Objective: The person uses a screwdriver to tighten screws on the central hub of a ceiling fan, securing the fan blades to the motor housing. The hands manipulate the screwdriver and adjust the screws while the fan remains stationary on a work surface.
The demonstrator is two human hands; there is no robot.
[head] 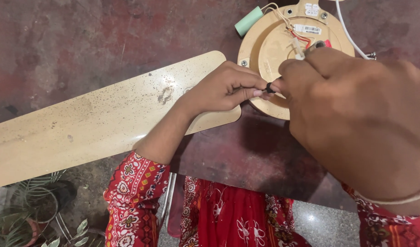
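Between the fingertips of both hands sits a small black ring-shaped part [269,88], pinched from the left by the left hand [221,87] with thumb and forefinger closed on it, and met from the right by the right hand [356,114], whose fingertips press together against the same piece. The part is too small to tell which way it faces; it lies at the very tips of both grips, not back in either palm, and is held just over the near edge of a round beige fan motor housing [274,45]. The right hand is close to the camera, large and blurred, and hides much of the housing's right side. On top of the housing, red and pale wires [297,37] run to a white connector, and a mint-green cylinder [248,21] lies at its upper left rim. A white cable [349,32] curves past on the right. A long cream fan blade [95,123] stretches from the housing down to the left, its long axis slanting toward the lower left, with the left forearm crossing over its inner end. All this rests on a dark reddish table [105,41]. Red patterned sleeves [134,201] and potted plants [31,210] show below.
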